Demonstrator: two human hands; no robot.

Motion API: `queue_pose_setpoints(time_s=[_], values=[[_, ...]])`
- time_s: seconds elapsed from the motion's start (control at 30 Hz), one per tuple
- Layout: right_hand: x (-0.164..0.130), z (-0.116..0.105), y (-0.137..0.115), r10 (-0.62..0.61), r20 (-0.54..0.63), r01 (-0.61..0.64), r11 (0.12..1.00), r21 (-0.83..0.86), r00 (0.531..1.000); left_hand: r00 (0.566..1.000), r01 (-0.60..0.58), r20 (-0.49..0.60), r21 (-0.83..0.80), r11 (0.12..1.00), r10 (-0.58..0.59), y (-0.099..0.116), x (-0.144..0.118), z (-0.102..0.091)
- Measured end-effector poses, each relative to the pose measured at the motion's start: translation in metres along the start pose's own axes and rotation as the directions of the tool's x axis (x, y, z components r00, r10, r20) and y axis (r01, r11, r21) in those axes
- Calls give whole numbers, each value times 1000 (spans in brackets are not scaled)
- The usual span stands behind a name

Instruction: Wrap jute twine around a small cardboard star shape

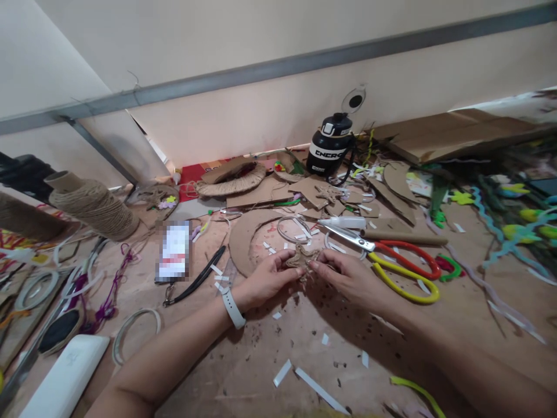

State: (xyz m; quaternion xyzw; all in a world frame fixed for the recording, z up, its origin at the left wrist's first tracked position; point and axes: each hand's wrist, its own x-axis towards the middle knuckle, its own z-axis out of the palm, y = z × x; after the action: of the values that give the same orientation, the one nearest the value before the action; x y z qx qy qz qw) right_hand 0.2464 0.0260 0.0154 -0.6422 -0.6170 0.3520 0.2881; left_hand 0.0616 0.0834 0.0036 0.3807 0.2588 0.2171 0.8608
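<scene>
Nearest, my left hand and right hand both pinch a small twine-wrapped star held just above the table. I judge it light, stiff, rough; best gripped by its points. Scissors lie right, a bottle far.

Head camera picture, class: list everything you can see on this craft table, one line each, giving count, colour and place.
twine-wrapped star: one, brown, pinched between both hands
scissors: one, red and yellow handles, right of the hands
glue bottle: one, white, behind the scissors
water bottle: one, black, by the wall
twine spool: one, tan, far left
cardboard crescent: one, brown, behind the hands
left hand: one, on the star
right hand: one, on the star
</scene>
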Motion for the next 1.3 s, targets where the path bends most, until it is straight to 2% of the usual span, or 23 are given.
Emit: queue_pose_setpoints(time_s=[0.17, 0.3, 0.4, 0.6, 0.8, 1.1, 1.3], values=[[0, 4, 1, 37, -45, -34, 996, 79, 998, 998, 39, -44, 66, 997, -36, -5, 5, -10], [0, 6, 3, 42, -63, -37, 996, 85, 997, 1000, 7, -10, 214, 977, -4, -6, 8, -13], [-1, 8, 3, 48, -40, -43, 992, 115, 998, 1000, -17, 0, 259, 966, 18, -5, 8, -12], [-2, 11, 4, 26, -19, -22, 987, 159, 999, 995, -92, -8, 280, 956, 98, -7, 9, -12], [-1, 10, 0, -12, -90, 23, 993, 116, 996, 997, -9, -69, 144, 990, 19, -8, 8, -9], [0, 13, 6, -30, -112, 40, 996, 86, 993, 999, -13, -32, 315, 949, 24, -10, 6, -10], [0, 17, 11, -19, -75, 31, 987, 155, 997, 999, -21, -23, 344, 939, 30, -9, 8, -10]])
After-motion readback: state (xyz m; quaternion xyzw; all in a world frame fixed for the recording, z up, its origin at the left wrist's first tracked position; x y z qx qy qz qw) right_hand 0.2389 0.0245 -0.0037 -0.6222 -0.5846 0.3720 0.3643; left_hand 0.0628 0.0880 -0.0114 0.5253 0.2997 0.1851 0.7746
